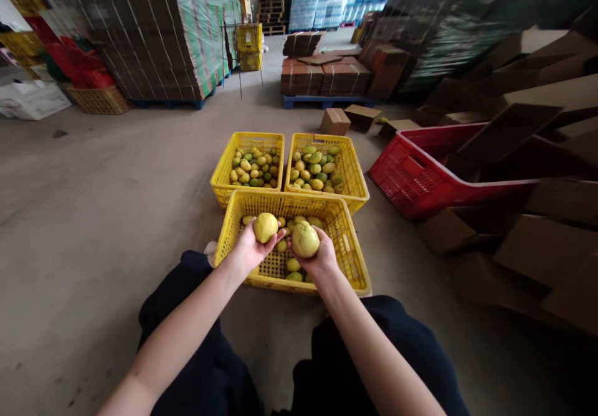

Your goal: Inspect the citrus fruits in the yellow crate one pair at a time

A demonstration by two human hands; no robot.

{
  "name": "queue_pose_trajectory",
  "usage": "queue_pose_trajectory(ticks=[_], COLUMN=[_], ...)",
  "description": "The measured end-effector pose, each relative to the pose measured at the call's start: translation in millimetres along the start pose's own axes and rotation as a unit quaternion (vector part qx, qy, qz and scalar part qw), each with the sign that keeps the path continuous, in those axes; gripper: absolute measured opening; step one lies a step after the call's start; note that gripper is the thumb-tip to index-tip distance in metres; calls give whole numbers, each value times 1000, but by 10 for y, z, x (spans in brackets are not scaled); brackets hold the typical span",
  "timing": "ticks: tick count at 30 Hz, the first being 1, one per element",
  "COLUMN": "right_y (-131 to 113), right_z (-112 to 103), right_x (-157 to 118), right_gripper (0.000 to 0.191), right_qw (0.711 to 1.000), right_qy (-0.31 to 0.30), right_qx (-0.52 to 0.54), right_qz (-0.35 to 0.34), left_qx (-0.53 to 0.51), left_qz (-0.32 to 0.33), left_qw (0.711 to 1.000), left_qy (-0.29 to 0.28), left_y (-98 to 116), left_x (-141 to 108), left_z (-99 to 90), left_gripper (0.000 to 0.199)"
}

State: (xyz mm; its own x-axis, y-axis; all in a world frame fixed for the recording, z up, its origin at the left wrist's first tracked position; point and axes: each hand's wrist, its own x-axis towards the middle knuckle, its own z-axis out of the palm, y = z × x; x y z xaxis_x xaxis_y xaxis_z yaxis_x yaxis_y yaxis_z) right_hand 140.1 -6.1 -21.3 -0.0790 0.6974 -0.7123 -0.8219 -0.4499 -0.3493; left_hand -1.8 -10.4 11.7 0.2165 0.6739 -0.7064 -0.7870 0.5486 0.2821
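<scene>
My left hand (248,249) holds a round yellow fruit (266,227), resting in the palm with the fingertips out to its right. A larger yellow-green fruit (305,240) sits in my right hand (326,255), whose fingers wrap its right side and underside. The two fruits look like mangoes or papayas; I cannot tell which. Both hands are above the near yellow crate (357,260), a slotted plastic one. In its bottom lie several more fruits (294,264), partly hidden by my hands.
Two yellow crates of green and yellow fruit, left (224,173) and right (357,173), stand behind the near one. At right are a red crate (402,179) and loose cardboard boxes (551,235). Farther back are a blue pallet (327,101) with flattened cartons and a wrapped stack (140,36).
</scene>
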Motion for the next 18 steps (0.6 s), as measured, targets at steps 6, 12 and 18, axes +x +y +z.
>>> queue_pose_trajectory(ticks=[6,12,18], right_y=[-13,-2,-7], right_z=[43,61,80], right_x=[-41,-99,-126], right_gripper=[11,4,14], right_qw=[999,999,999], right_qy=[14,-7,-38], right_qx=[13,18,-10], right_qz=[-32,-39,-14], left_qx=[47,26,-23], left_qz=[22,8,8], left_qw=[998,999,999], left_qy=[-36,-46,-49], left_y=[39,47,42], left_x=[-17,-20,13], left_z=[-2,9,-11], left_gripper=[27,22,29])
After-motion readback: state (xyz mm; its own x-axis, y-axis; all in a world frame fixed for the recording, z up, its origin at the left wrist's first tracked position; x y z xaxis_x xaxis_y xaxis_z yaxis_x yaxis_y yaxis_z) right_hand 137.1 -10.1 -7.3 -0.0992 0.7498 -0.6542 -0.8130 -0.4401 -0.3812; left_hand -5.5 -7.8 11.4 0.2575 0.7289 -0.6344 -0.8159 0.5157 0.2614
